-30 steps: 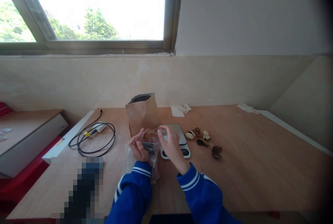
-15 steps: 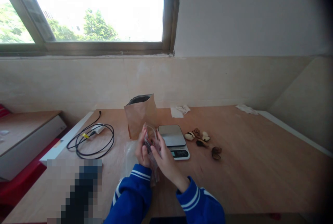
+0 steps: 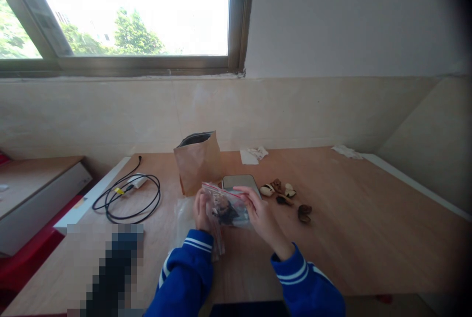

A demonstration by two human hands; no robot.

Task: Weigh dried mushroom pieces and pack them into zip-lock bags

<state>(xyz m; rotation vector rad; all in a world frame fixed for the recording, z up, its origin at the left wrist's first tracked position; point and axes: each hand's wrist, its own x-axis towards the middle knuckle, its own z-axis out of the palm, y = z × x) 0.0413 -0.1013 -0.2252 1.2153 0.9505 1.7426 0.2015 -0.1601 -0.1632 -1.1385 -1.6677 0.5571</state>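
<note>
A clear zip bag (image 3: 239,215) with a red strip along its top edge is stretched between my hands. Dark brown, dried-looking pieces (image 3: 224,211) lie inside it. My left hand (image 3: 201,213) grips the bag's left end, its fingers curled. At the top right, my right hand (image 3: 258,214) pinches the bag near the red strip. Behind the bag is a kitchen scale (image 3: 241,183), its front and display covered from view. More clear plastic bags (image 3: 184,218) lie on the table beneath my left hand.
An open brown paper pouch (image 3: 197,164) stands behind my left hand. Several dried brown and pale pieces (image 3: 283,191) lie right of the scale. A coiled black cable (image 3: 129,221) is at left, crumpled white paper (image 3: 254,155) by the wall. A pixelated dark object (image 3: 114,273) lies front left.
My right hand has moved right and turned, spreading the zip bag that was bunched between both hands. The bag now covers the scale's display. The view has shifted slightly.
</note>
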